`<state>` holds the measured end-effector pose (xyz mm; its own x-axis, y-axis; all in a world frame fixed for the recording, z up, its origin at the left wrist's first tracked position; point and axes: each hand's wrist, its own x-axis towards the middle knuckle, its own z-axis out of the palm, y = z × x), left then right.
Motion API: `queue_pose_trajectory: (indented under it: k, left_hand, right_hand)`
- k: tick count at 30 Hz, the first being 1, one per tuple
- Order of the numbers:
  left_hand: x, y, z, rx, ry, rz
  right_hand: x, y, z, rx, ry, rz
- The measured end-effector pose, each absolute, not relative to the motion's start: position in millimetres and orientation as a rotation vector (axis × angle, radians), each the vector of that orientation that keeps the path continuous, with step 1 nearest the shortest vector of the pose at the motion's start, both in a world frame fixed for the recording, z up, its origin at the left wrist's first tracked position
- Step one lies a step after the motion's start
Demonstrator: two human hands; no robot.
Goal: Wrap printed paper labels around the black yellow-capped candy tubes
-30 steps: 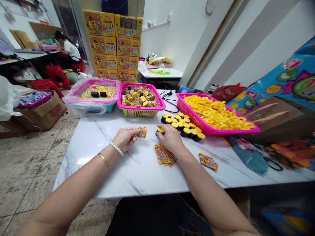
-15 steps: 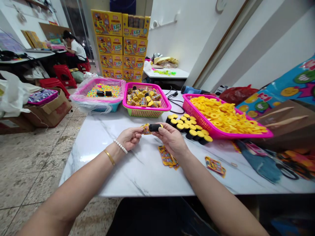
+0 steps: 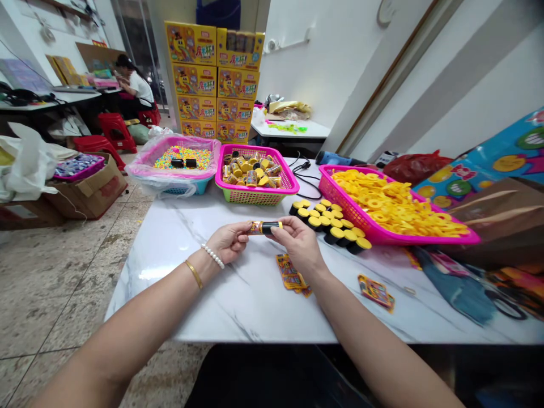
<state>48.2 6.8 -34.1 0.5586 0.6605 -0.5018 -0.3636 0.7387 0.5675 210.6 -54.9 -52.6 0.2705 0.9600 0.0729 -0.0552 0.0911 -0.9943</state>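
Observation:
Between my hands, above the white table, a small black cup with a yellow lid lies on its side. My right hand is closed on its lid end with thumb and fingers. My left hand pinches the far end of a printed yellow wrapper sleeve, which meets the cup end to end and seems to overlap it. Flat printed sleeves lie in a pile beneath my right hand, and a second small pile lies farther right. Several black cups with yellow lids stand upright beyond my right hand.
A pink basket of wrapped cups stands behind my hands. Left of it is a plastic-lined basin of coloured beads; a pink basket of yellow rings is at right. Scissors lie far right. A person sits at another table.
The sleeve and black cup are now more nearly in one line. My right fingers have shifted toward the lid end. The whole view has moved slightly.

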Motion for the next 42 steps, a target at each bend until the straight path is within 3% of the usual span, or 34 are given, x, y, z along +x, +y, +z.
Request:
queue_pose_trajectory:
  k: [16, 29, 35, 42]
  left_hand:
    - [48, 4, -47, 0.785, 0.823, 0.776]
    - [47, 5, -59, 1.079, 0.609, 0.625]
    - [47, 6, -57, 1.051, 0.605, 0.638]
    - [39, 17, -61, 1.033, 0.660, 0.529]
  right_hand:
    - [211, -57, -55, -1.101, -1.128, 0.750]
    - [215, -59, -61, -1.136, -1.650, 0.481]
    - [219, -61, -61, -1.169, -1.664, 0.573]
    - [218, -62, -64, -1.218, -1.661, 0.417]
